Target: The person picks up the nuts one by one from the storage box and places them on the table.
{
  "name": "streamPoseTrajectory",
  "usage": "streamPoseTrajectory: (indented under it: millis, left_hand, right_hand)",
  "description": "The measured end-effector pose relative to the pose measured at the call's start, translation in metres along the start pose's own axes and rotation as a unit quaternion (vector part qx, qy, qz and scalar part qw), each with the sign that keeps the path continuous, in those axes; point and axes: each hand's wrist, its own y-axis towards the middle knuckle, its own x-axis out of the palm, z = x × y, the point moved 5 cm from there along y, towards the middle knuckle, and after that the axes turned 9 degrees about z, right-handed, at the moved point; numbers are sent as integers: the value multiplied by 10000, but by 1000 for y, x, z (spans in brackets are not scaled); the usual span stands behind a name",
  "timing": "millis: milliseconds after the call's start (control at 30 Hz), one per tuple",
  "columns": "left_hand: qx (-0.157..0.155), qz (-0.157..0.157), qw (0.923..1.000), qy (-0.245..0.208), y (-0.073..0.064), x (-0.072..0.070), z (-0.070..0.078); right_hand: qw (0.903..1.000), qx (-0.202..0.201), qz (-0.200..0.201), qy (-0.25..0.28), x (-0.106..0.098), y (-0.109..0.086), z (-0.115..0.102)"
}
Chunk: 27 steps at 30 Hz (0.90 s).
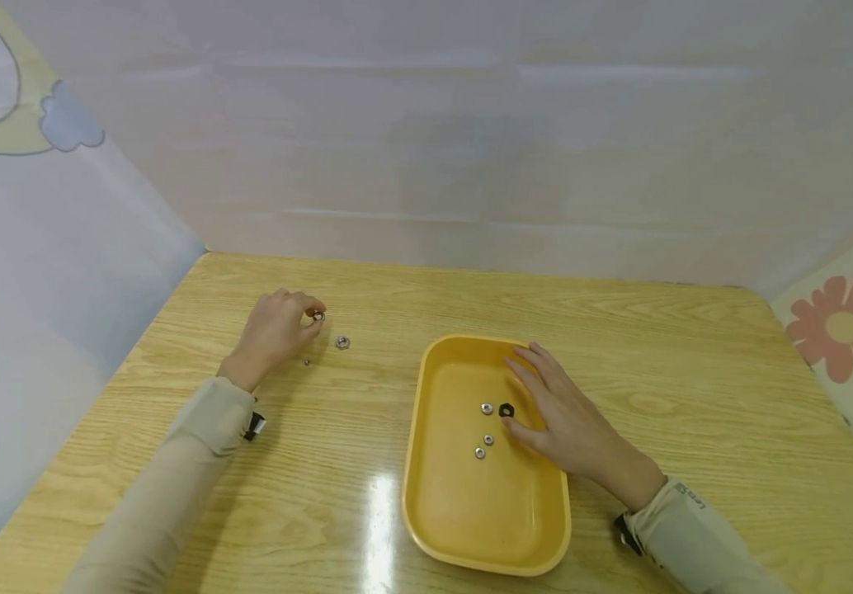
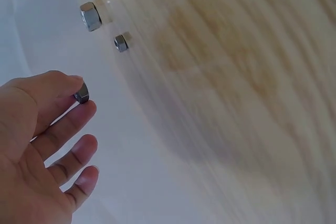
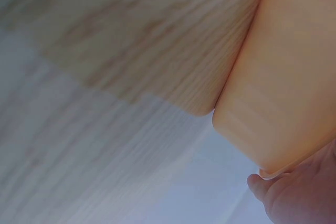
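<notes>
Over the table's left part, my left hand [image 1: 272,332] pinches a hex nut [image 2: 82,93] between thumb and index finger, the other fingers loosely bent. A larger silver hex nut [image 1: 342,342] and a small nut [image 1: 307,363] lie on the table close by. My right hand [image 1: 573,422] reaches over the right wall of a yellow tray [image 1: 464,520], fingers spread and slightly bent. Near its thumb is a black hex nut [image 1: 506,410]. Several silver nuts, among them a flanged-looking one [image 1: 487,408], lie on the tray floor. In the right wrist view, only the tray's outside and part of the hand show.
The wood-grain table [image 1: 679,371] extends around the tray on all sides. A pale sheet [image 1: 471,165] hangs behind its far edge, and printed sheets stand at the left and right. A bright light reflection lies left of the tray.
</notes>
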Motion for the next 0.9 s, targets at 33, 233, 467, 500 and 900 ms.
streamPoseTrajectory:
  millis: [33,233,467,500,900]
  left_hand:
    - [-25,-54,10000,5,0,0,-1]
    - [-73,-414,9990,126,1,4,-5]
    - [-170,-786,9965,224,0,10,-10]
    - [-187,-816,9962,218,-1,11,-10]
    - [-294,-1041,9939,231,-3,14,-9]
  right_hand:
    - [10000,10,-2,6,0,0,0]
    - [10000,8,1,11,0,0,0]
    - [10000,-35,16,-17,0,0,-1]
    - [10000,-39,18,-17,0,0,-1]
    - [9999,-98,69,-49,0,0,-1]
